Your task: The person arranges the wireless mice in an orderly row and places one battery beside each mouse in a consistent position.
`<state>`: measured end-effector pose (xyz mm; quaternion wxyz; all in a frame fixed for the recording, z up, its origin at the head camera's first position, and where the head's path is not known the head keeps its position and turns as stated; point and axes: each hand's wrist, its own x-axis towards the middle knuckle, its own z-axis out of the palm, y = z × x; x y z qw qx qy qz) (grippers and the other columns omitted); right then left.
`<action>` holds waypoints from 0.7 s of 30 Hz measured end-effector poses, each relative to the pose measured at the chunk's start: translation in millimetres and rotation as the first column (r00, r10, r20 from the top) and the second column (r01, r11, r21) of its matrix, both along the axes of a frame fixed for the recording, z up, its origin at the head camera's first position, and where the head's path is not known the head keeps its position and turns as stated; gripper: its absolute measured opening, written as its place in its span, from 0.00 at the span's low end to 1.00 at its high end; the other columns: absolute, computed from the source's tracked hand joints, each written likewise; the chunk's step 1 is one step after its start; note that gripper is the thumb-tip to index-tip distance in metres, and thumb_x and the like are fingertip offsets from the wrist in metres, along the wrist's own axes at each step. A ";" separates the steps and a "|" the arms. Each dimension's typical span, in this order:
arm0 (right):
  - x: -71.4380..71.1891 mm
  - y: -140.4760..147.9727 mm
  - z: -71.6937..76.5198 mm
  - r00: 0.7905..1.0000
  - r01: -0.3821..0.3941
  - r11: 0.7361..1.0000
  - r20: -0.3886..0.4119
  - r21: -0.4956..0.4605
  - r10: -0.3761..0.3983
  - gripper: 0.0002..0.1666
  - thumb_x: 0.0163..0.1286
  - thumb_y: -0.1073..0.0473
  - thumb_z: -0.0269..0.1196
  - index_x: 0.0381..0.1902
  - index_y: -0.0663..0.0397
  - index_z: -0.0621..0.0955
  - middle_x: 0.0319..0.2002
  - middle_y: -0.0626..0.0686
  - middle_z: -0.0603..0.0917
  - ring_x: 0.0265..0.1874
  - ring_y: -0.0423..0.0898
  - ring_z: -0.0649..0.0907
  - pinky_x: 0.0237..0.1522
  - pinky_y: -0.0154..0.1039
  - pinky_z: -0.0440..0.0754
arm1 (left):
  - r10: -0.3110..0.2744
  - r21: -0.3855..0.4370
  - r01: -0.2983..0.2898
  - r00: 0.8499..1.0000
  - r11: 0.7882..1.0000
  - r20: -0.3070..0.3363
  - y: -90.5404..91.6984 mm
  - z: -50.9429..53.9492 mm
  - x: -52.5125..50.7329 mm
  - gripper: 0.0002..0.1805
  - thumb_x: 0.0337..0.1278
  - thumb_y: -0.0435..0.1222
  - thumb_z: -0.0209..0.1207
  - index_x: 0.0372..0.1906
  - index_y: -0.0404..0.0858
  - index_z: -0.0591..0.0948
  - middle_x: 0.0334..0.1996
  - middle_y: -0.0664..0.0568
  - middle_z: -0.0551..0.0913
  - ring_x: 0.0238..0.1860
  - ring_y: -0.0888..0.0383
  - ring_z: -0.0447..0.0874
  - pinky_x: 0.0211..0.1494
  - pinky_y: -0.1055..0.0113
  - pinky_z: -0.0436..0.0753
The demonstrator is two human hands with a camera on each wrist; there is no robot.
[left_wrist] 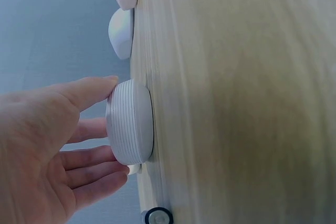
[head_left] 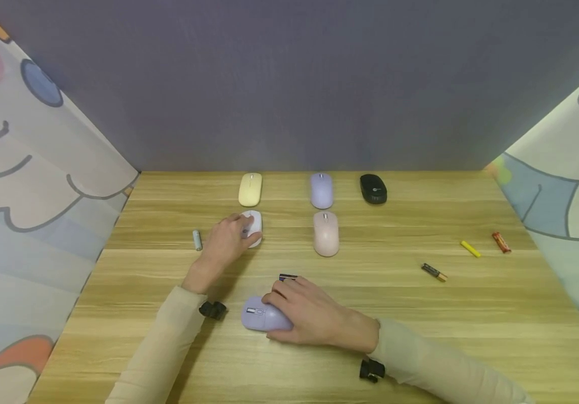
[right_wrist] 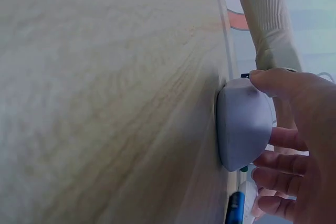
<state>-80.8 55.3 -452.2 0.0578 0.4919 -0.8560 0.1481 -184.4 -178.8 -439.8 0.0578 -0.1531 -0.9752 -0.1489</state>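
Head view: lilac mouse [head_left: 264,317] is grasped by right hand [head_left: 315,314], long axis roughly parallel to table's [head_left: 491,325] far edge; white mouse [head_left: 256,225], gripped by left hand [head_left: 225,241], lies nearer that edge.

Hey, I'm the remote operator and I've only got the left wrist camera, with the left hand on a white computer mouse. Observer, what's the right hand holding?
Observer: The right hand grips a lavender computer mouse.

Operator: Which way does its scroll wheel end point?

Observer: In the head view, the scroll wheel is at the end toward the person's left.

Operator: Any black mouse around?

Observer: Yes, a black computer mouse sits in the back row, right of a second lavender mouse.
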 end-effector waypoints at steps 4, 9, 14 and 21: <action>-0.5 -0.3 -1.2 1.000 -0.003 1.000 0.013 0.015 0.003 0.36 0.63 0.30 0.69 0.60 0.44 0.80 0.48 0.42 0.81 0.45 0.38 0.80 0.50 0.36 0.80 | 0.005 -0.001 -0.005 1.000 1.000 0.011 0.1 1.0 0.0 0.28 0.65 0.49 0.69 0.59 0.32 0.84 0.56 0.33 0.85 0.49 0.38 0.88 0.47 0.48 0.89; 0.3 -1.6 -3.0 1.000 0.002 0.999 0.001 0.042 -0.002 0.39 0.62 0.29 0.69 0.62 0.45 0.79 0.48 0.42 0.82 0.44 0.38 0.79 0.49 0.36 0.78 | 0.010 -0.006 -0.009 0.999 1.000 0.034 0.7 1.7 0.6 0.29 0.65 0.49 0.68 0.60 0.32 0.83 0.57 0.33 0.84 0.51 0.39 0.88 0.48 0.49 0.89; 1.1 -2.9 -5.0 1.000 0.005 0.998 -0.021 0.061 -0.004 0.40 0.61 0.30 0.69 0.63 0.46 0.78 0.48 0.43 0.82 0.44 0.39 0.79 0.46 0.35 0.77 | 0.019 -0.009 -0.019 0.999 1.000 0.044 0.8 2.1 1.0 0.29 0.65 0.50 0.68 0.61 0.33 0.83 0.58 0.34 0.84 0.51 0.39 0.88 0.48 0.49 0.89; 0.2 -1.8 -4.7 0.999 0.003 1.000 -0.038 0.024 -0.002 0.37 0.60 0.36 0.70 0.62 0.48 0.78 0.46 0.43 0.82 0.43 0.38 0.79 0.44 0.33 0.78 | 0.015 -0.010 -0.015 0.999 1.000 0.035 1.1 1.8 0.4 0.29 0.65 0.50 0.68 0.61 0.33 0.83 0.58 0.34 0.84 0.51 0.39 0.88 0.49 0.49 0.89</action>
